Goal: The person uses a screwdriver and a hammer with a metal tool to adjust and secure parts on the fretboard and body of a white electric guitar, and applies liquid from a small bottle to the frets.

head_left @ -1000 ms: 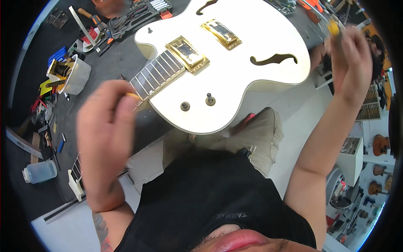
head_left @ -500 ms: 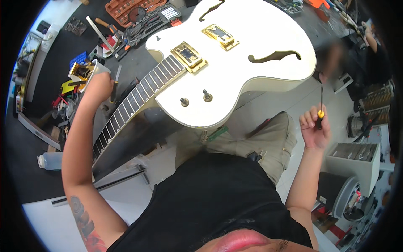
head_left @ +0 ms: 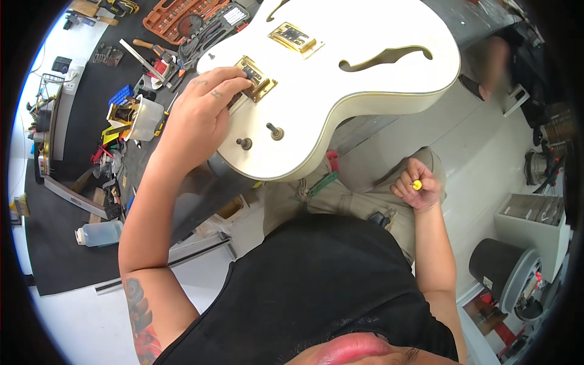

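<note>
A cream hollow-body electric guitar [head_left: 310, 91] lies tilted across the upper middle, with two gold-framed pickups [head_left: 295, 38] and two dark posts [head_left: 274, 131]. My left hand [head_left: 204, 112] is over the pickup nearer the neck side [head_left: 261, 85], fingers bent together at it; whatever its fingertips grip is hidden, and the forearm covers the neck. My right hand [head_left: 420, 194], low at the right above my leg, is closed on a screwdriver [head_left: 417, 184], its yellow handle seen nearly end-on.
A dark bench [head_left: 58, 261] runs along the left with a plastic tub [head_left: 146, 121], an orange tool case [head_left: 170, 18], scattered tools and a jug [head_left: 100, 233]. A blurred person [head_left: 496, 67] is at upper right; a bin [head_left: 499, 274] and white box [head_left: 532, 231] stand at right.
My left hand has moved from the neck, by way of the tub area, up to the pickup. My right hand with the screwdriver has come down and inward from the upper right.
</note>
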`<state>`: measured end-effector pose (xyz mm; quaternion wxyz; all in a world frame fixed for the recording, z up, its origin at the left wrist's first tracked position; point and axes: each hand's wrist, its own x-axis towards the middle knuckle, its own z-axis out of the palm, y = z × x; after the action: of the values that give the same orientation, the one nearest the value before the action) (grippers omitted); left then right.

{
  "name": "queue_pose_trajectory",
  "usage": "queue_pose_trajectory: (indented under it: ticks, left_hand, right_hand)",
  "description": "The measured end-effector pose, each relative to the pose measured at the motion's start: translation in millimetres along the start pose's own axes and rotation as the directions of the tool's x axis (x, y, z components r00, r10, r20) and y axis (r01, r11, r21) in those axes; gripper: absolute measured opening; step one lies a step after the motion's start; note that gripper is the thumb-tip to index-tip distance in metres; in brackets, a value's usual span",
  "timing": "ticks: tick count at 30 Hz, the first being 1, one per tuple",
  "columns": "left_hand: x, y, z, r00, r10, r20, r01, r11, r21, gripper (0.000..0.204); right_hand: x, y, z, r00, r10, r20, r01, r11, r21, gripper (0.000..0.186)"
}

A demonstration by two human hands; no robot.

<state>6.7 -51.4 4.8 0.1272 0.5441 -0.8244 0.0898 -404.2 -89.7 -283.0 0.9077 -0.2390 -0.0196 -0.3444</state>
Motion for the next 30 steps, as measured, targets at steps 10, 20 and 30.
queue_pose_trajectory:
  ticks: [10, 20, 30]
  left_hand:
    - [9, 33, -43, 0.952, -0.227, -0.204, 0.012, 0.696, -0.718, 0.026]
    - [11, 165, -24, 0.894, 0.129, -0.430, -0.229, -0.693, -0.684, 0.043]
    - [-1, 179, -30, 0.868, 0.176, -0.464, -0.169, -0.774, -0.610, 0.042]
  right_hand:
    - [10, 3, -13, 0.978, 0.140, -0.157, -0.150, 0.987, -0.054, 0.027]
    - [13, 2, -13, 0.940, 0.214, -0.267, -0.236, 0.970, -0.054, 0.026]
    - [12, 11, -12, 0.935, 0.249, -0.252, -0.271, 0.961, -0.057, 0.026]
